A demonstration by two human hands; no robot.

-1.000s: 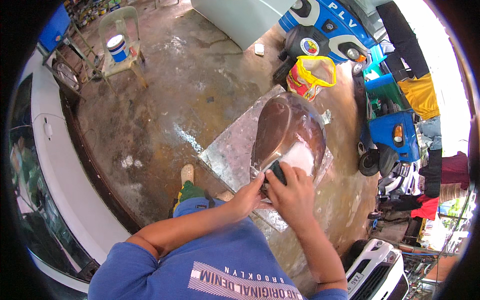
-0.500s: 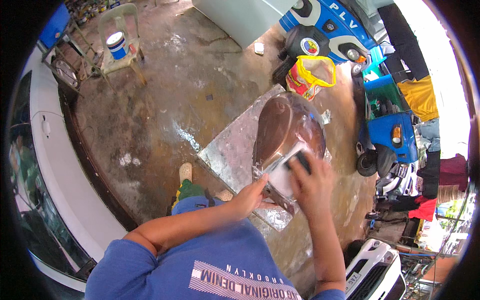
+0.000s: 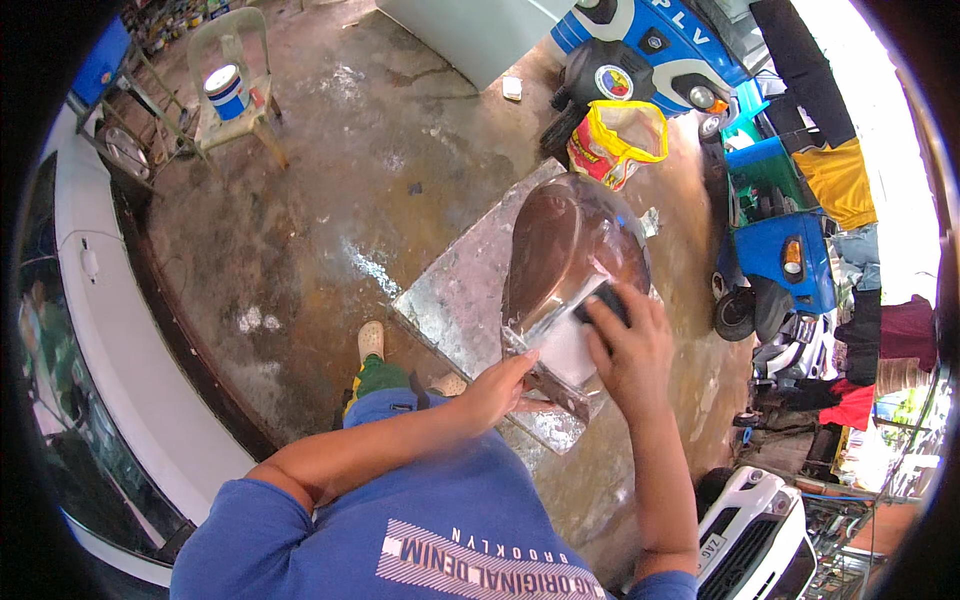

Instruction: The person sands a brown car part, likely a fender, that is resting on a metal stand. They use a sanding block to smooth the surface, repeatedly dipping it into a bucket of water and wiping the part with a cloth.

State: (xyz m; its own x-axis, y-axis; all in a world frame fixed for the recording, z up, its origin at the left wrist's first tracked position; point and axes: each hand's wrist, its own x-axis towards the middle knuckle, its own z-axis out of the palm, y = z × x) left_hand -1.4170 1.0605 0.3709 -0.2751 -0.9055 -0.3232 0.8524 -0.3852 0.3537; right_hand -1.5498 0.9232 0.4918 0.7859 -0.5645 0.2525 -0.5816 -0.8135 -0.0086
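A glossy brown, rounded motorcycle fuel tank rests on a paint-stained grey board in front of me. Its near end carries a dull whitish patch. My right hand is closed around a small black block, likely a sanding block, pressed to the tank at the upper edge of that patch. With my left hand I grip the tank's near lower edge, thumb on top; the fingers underneath are partly hidden.
A yellow and red sack stands open just beyond the board. Farther left, a plastic chair bears a blue and white paint bucket. A white car lines the left side; blue three-wheelers and a white vehicle stand at right.
My right hand has shifted slightly with the block, away from the left hand, showing more of the whitish patch. My left hand keeps its grip on the tank. The whole view has tilted a little.
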